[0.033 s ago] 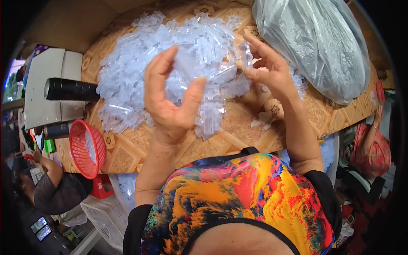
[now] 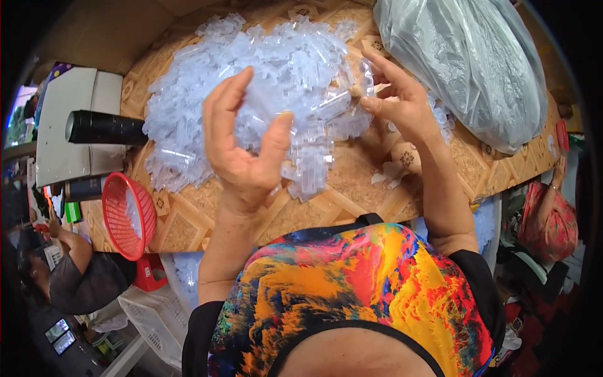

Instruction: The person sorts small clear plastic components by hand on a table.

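Observation:
A large heap of clear, bluish plastic pieces (image 2: 207, 107) covers the middle of the table (image 2: 358, 207). At its front, my left hand (image 2: 242, 141) holds a clear plastic piece (image 2: 259, 99) between thumb and fingertips; the piece is smeared by motion. My right hand (image 2: 402, 103) pinches another clear plastic piece with a wavy edge (image 2: 367, 78) between thumb and forefinger, held upright. The two hands are apart, above the heap's near right side. Small plastic scraps (image 2: 391, 176) lie beneath my right forearm.
A big grey plastic bag (image 2: 465, 75) fills the far right. On the left are a black tube (image 2: 103, 127), a white box (image 2: 78, 113) and a red basket (image 2: 129, 217) at the edge. Other people sit at left (image 2: 88, 276) and right (image 2: 546, 220).
My left hand has shifted a little to the left with its plastic piece, away from my right hand. The right hand has barely moved.

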`<state>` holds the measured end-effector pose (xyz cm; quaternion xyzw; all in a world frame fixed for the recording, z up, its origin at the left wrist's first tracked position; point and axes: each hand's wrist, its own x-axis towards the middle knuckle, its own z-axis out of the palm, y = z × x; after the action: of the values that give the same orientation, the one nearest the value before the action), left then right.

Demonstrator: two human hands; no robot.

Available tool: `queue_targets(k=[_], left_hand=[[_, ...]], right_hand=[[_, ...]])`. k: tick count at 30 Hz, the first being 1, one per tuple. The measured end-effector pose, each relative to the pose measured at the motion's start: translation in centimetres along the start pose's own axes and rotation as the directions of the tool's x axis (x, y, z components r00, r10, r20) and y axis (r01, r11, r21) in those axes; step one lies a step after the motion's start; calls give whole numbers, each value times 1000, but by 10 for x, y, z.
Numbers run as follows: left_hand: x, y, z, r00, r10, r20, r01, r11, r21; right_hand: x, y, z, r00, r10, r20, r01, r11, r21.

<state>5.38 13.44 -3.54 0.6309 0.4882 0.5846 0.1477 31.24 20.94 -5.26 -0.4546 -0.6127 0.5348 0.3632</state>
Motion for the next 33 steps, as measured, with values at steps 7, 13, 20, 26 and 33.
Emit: queue_targets(k=[7, 13, 20, 26, 33], left_hand=[[-113, 25, -73, 979, -42, 199, -77, 829, 554], [-144, 29, -62, 931, -133, 341, -113, 781, 615], [-159, 54, -40, 935, -114, 337, -149, 734, 663], [-169, 53, -19, 954, -73, 290, -172, 660, 732], [-164, 53, 1, 958, -48, 283, -172, 694, 699]], right_hand=[[-61, -15, 27, 977, -98, 188, 211, 512, -833], [-94, -21, 75, 975, -50, 219, 224, 241, -944], [-125, -20, 88, 971, -142, 194, 220, 202, -954], [-139, 8, 88, 950, -290, 115, 219, 356, -909], [-149, 9, 86, 965, -253, 69, 205, 562, -801]])
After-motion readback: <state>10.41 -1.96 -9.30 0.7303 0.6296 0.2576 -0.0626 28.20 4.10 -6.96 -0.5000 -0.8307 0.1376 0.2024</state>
